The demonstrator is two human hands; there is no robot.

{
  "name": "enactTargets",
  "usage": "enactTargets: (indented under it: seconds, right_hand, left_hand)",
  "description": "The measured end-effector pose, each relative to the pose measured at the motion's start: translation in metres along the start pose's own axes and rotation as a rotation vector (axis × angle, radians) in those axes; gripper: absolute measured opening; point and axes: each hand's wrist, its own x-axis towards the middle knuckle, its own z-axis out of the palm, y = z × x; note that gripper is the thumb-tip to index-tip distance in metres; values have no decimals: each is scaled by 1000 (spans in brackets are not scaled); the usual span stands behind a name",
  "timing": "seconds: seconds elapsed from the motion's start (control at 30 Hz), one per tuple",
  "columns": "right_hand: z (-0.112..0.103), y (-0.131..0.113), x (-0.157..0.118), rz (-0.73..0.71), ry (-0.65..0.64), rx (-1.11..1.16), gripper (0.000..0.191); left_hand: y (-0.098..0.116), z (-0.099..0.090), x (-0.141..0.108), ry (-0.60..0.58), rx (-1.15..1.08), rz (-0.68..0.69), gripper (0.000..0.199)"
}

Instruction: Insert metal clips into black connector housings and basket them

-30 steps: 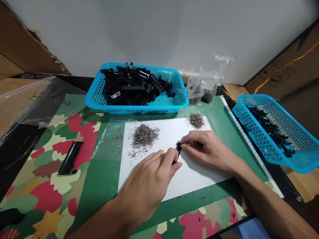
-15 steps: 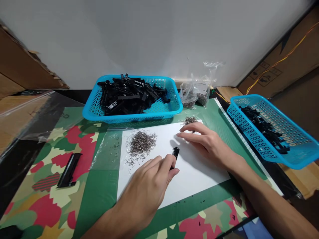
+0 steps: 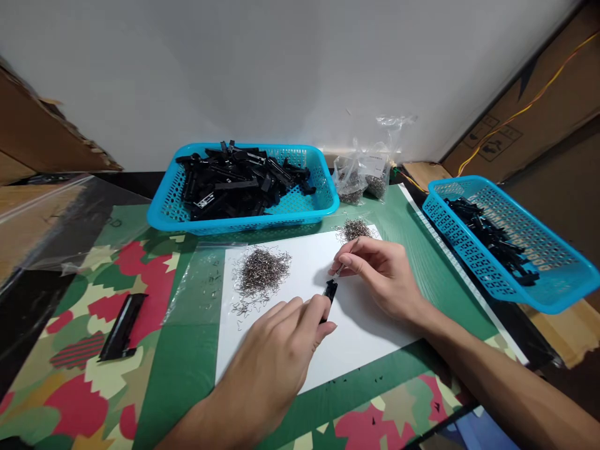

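Observation:
My left hand (image 3: pixel 285 340) is closed around a small black plastic part (image 3: pixel 330 291), whose far end sticks out past the thumb and forefinger above the white sheet (image 3: pixel 360 350). Close to that end, my right hand (image 3: pixel 382 272) pinches a thin metal tool (image 3: pixel 345 257), its tip pointing down toward the part; whether they touch I cannot tell. Left of the hands lies a big pile of small bent wire springs (image 3: pixel 263 271). A smaller pile of springs (image 3: pixel 355 230) sits just beyond my right hand.
A blue basket (image 3: pixel 244 226) of black plastic parts stands at the back, beside clear bags of springs (image 3: pixel 375 181). Another blue basket (image 3: pixel 497 275) with black pieces is at the right. On the patterned mat at left lies a long black part (image 3: pixel 122 326).
My right hand has drawn back from near the small spring pile toward the black part, fingers now pinched on the thin tool. My left hand keeps its hold; the view shifted slightly.

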Motion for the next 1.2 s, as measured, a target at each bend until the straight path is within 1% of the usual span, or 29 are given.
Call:
enactTargets:
  seconds: [0.17, 0.33, 0.43, 0.63, 0.83, 0.97, 1.07, 1.2]
  right_hand:
    - [1, 2, 0, 41, -21, 22, 24]
    - [2, 1, 0, 29, -22, 7, 24]
    - [1, 0, -1, 13, -30, -35, 25]
    - [1, 1, -2, -63, -17, -146, 29]
    - [6, 5, -1, -218, 40, -208, 30]
    - [7, 8, -2, -244, 32, -270, 30]
    - [7, 8, -4, -241, 36, -284, 29]
    - [9, 7, -4, -164, 83, -180, 23]
  left_hand:
    - [1, 0, -1, -13, 33, 10, 14]
    - [-1, 2, 1, 9, 69, 34, 14]
    - [-1, 4, 0, 9, 40, 29, 12]
    - [-2, 6, -2, -16, -54, 12, 16]
    - [-3, 2, 2, 16, -132, -26, 21]
    - [-2, 0, 4, 11, -147, -21, 22]
    - [-2, 1, 4, 3, -138, -26, 22]
    - [-2, -2, 2, 8, -158, -62, 16]
